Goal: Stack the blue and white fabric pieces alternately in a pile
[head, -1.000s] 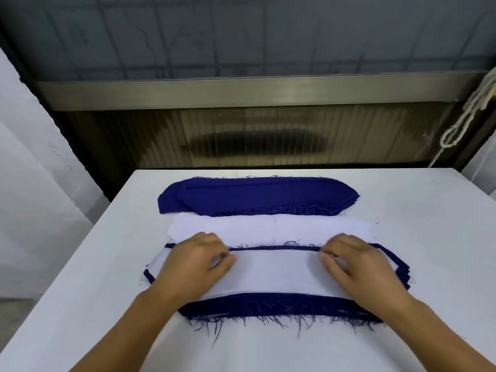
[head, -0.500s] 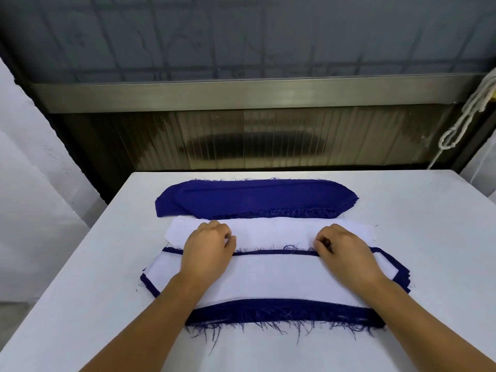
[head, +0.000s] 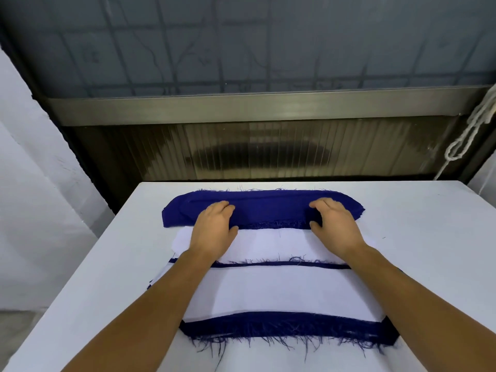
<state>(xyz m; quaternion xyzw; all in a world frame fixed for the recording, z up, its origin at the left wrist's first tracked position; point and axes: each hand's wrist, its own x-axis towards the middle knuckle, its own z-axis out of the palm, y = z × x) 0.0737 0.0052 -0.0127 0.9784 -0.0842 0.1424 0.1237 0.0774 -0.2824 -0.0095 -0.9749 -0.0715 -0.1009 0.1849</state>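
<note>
The white table [head: 418,237] fills the view in front of me, set against a dark wall with a metal rail [head: 255,108]. Nearest me lies the pile [head: 281,294], a white piece on top with frayed blue edges showing on the near and far sides. Beyond it sits the white stack [head: 273,242], and past that, at the far side, the blue stack [head: 268,208]. My left hand [head: 214,224] rests on the blue stack's left part, fingers bent over the cloth. My right hand [head: 332,221] lies on its right part, fingers curled down into the fabric; whether either hand actually pinches a piece I cannot tell. A white rope [head: 472,130] hangs at the right.
</note>
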